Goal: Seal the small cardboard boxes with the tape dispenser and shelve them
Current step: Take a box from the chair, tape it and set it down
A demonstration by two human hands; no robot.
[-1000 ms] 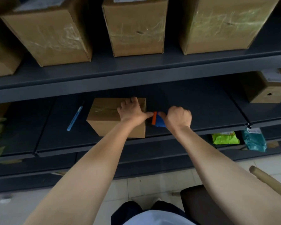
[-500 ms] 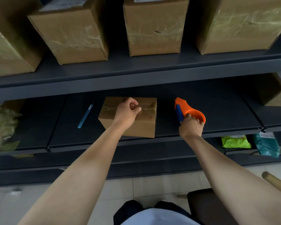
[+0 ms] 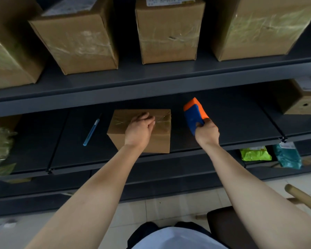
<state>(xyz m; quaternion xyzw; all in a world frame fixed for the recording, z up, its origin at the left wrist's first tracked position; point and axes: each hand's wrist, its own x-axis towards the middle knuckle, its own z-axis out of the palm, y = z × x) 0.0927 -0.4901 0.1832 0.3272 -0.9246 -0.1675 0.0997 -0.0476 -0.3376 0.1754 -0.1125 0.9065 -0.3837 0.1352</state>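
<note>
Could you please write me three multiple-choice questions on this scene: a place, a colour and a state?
1. Where does the blue pen lie? A. Left of the small box, same shelf. B. On the box. C. On the floor.
2. What colours is the tape dispenser? A. Green, white. B. Orange, blue. C. Red, black.
3. What is the right hand doing? A. Hanging empty. B. Lying flat on the box. C. Gripping the dispenser.
Answers: 1A, it lies beside the box; 2B, orange body, blue face; 3C, the hand clasps its handle.
</note>
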